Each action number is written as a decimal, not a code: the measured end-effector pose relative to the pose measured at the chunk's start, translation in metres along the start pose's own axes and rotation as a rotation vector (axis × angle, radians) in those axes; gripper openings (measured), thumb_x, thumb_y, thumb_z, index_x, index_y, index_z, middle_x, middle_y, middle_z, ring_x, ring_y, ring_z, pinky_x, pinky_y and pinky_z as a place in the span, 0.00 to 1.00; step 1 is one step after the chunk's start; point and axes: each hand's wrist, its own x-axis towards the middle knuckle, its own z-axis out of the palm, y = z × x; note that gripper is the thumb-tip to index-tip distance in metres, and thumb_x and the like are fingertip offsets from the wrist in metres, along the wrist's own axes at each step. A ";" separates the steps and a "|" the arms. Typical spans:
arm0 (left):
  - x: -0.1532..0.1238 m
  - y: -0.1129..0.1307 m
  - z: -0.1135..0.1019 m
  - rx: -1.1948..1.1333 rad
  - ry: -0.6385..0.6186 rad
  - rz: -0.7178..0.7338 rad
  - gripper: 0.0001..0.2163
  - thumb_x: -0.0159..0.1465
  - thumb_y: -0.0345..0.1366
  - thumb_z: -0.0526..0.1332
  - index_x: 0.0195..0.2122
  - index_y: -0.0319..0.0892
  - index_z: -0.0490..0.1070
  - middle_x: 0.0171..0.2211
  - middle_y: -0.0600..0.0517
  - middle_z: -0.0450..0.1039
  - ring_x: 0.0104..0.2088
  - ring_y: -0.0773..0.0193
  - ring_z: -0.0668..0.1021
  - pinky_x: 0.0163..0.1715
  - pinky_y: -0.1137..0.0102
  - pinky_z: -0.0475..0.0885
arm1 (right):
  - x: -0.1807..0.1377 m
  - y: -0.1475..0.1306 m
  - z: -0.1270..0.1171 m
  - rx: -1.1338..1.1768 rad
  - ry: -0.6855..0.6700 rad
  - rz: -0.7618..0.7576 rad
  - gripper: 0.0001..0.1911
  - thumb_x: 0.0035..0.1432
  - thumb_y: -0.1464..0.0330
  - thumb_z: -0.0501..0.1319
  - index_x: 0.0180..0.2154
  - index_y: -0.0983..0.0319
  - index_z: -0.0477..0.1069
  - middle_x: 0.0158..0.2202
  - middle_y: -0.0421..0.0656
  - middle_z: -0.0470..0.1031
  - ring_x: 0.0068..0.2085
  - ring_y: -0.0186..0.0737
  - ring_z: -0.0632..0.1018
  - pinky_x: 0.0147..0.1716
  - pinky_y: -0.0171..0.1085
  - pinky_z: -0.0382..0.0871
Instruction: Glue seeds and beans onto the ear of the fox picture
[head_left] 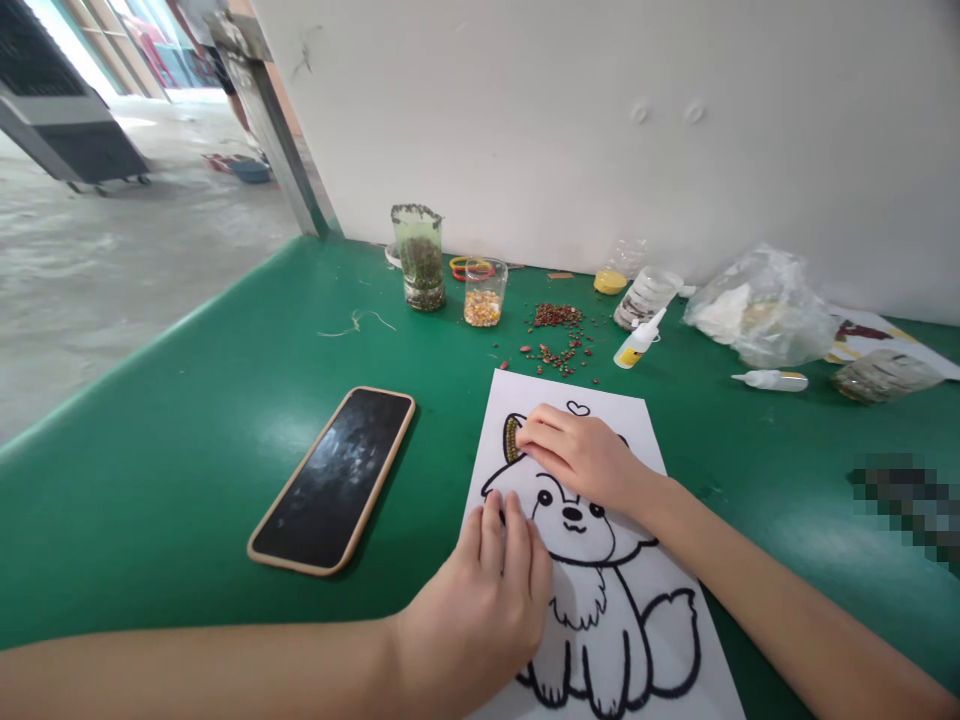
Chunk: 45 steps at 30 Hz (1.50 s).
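A white sheet with a black-outlined cartoon dog or fox (576,590) lies on the green table in front of me. Small yellowish-green seeds (513,440) fill the inside of its left ear. My right hand (581,455) reaches across the head, its thumb and fingertips pinched together at that ear's edge. Whatever sits between those fingertips is hidden. Lower down, my left hand (491,580) rests over the sheet's left side with the fingers bent and slightly apart. Its thumb and palm are out of sight, and I see nothing held in it.
Left of the sheet lies a phone (335,480). Behind are a green cup of seeds (421,260), a clear cup of corn kernels (484,300), loose reddish seeds (556,316), a white glue bottle (637,342), another small bottle (772,380) and a plastic bag (772,315). A pale wall (570,140) bounds the table.
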 end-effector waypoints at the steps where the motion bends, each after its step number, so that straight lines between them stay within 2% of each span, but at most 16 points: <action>1: 0.000 0.000 0.000 0.000 -0.001 0.001 0.17 0.60 0.32 0.49 0.47 0.28 0.66 0.46 0.33 0.72 0.45 0.45 0.77 0.42 0.57 0.72 | 0.000 0.000 0.000 0.005 -0.002 0.000 0.11 0.65 0.69 0.49 0.38 0.61 0.69 0.37 0.43 0.70 0.35 0.33 0.72 0.30 0.31 0.63; 45: 0.000 0.000 0.000 -0.007 -0.004 -0.007 0.17 0.60 0.31 0.49 0.47 0.27 0.66 0.46 0.33 0.72 0.45 0.44 0.77 0.42 0.57 0.72 | 0.000 -0.002 -0.004 0.035 -0.039 0.002 0.09 0.64 0.69 0.50 0.36 0.60 0.69 0.36 0.41 0.69 0.32 0.30 0.70 0.30 0.30 0.60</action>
